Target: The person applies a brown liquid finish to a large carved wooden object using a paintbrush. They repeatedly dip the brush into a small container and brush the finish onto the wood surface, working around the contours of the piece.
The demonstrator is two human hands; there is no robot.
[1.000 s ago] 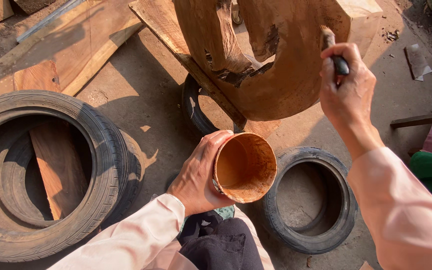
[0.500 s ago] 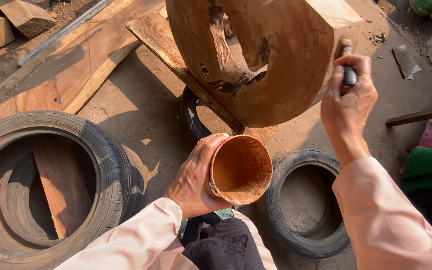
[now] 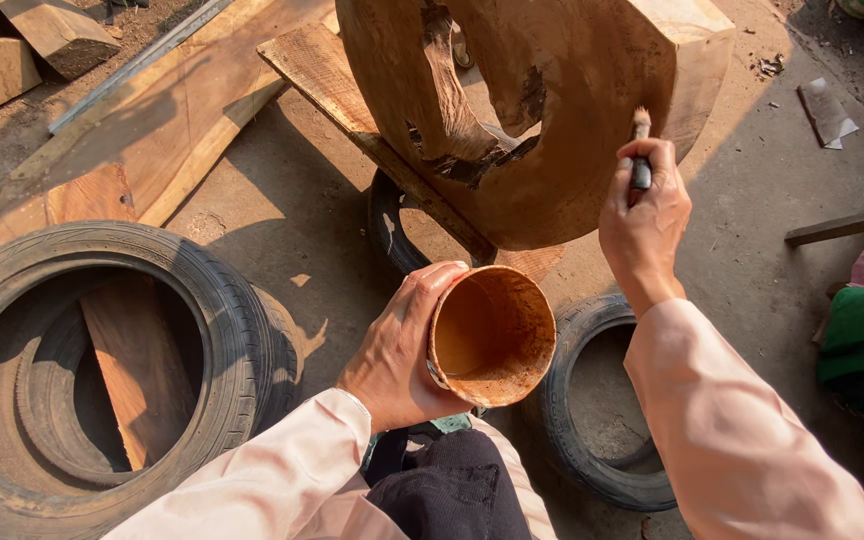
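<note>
Brush [image 3: 640, 150] in right hand [image 3: 644, 220]

Flat grey scrap of card or paper [image 3: 827, 112] on the far right ground (possibly torn packaging), no labels, signs, screens

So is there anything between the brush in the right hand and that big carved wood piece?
Nothing visible. The right hand holds the brush up against the carved wood piece, bristles at its surface. The cup in the left hand sits lower, out of the way.

Wood block [image 3: 552, 120] & tyres [image 3: 102, 370] crowd hands; bare floor [image 3: 752, 190] open right.
</note>
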